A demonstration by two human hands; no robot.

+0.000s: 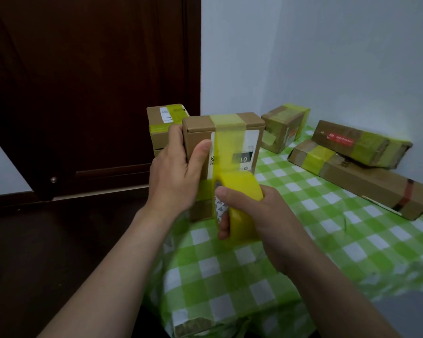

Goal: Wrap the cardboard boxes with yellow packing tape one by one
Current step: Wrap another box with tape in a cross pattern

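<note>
Far left on my feed is the dark wooden door (83, 81), and in front of it a taped box (165, 123) stands at the table's back left corner. My left hand (174, 176) grips the cardboard box (249, 124) by its left side, thumb on the front face and fingers round behind, holding it upright above the left edge of the table (352, 228) with its green checked cloth.

A strip of yellow tape (227, 142) runs over the box's top and down the labelled front to the tape roll (242, 189). My right hand (266, 215) clasps the roll just below the box, thumb across the core and fingers curled through it.

I read this as mid-wrap, with one band partly laid. Next I'd carry the roll under the bottom, keeping the strip taut and straight while the left hand turns the box.

Further right, along the back edge by the wall, sit another taped carton (285, 128) and a long taped box (362, 145) lying across a second long box (376, 189).
</note>
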